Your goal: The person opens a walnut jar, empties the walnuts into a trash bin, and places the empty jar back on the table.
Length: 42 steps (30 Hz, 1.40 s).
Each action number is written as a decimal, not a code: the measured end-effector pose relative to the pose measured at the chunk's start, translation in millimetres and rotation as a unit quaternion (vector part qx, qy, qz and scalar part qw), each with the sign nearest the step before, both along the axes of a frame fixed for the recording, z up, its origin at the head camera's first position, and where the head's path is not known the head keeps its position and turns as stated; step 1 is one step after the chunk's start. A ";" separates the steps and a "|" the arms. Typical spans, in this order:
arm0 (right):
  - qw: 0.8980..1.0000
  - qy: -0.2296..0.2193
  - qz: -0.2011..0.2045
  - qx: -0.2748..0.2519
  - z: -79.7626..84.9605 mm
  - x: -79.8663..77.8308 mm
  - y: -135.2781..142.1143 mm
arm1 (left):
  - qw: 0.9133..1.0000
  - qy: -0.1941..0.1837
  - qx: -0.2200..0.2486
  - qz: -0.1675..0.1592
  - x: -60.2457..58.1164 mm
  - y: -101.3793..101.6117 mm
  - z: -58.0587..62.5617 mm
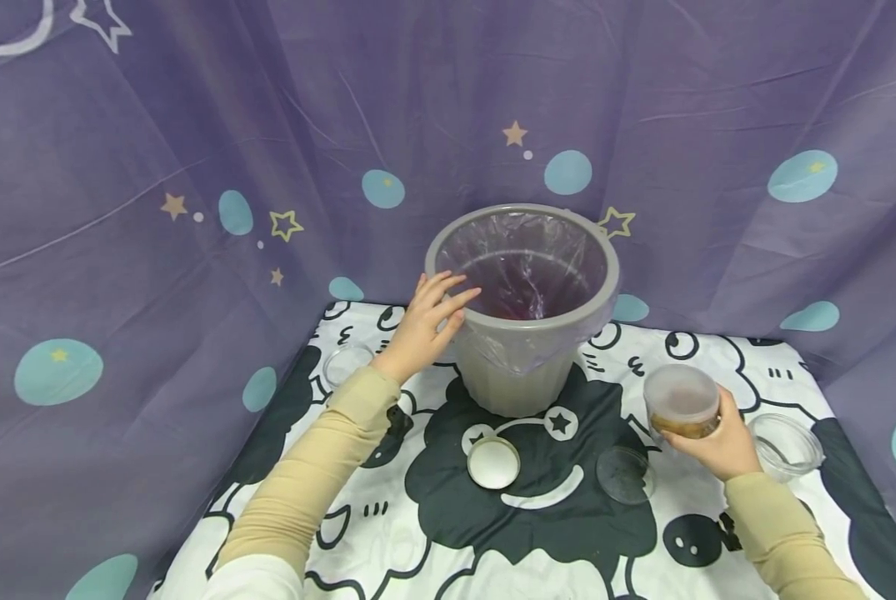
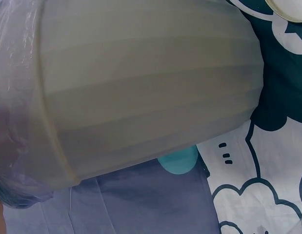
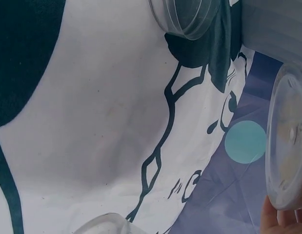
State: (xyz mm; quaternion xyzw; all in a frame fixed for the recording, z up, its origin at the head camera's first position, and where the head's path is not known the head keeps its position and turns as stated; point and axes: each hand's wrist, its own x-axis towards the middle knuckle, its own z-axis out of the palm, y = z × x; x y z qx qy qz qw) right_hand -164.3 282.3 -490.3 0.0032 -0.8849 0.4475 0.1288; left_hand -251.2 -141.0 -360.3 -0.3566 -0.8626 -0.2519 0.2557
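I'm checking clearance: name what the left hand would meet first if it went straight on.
The left hand would probably meet the far inside of the plastic liner in the bin; its height is unclear, so it might pass over instead.

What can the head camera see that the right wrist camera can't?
Only the head view shows the left hand at the rim of the bin and a small white disc. Only the right wrist view shows what looks like the underside of the tub. Both show the tub, the bin's side and fingers of the right hand.
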 end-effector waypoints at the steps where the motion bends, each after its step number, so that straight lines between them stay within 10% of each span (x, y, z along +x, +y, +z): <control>1: 1.000 -0.001 0.000 -0.001 0.5 0.4 0.0 | 1.000 0.000 -0.001 0.000 -0.1 -0.1 0.7; 29: 1.000 0.018 -0.018 0.010 6.0 10.8 -4.3 | 0.998 -0.034 0.006 0.050 18.9 -9.6 -9.0; 42: 1.000 0.018 -0.002 0.015 11.9 11.6 -7.3 | 0.997 0.061 0.033 0.022 37.0 -20.9 -21.2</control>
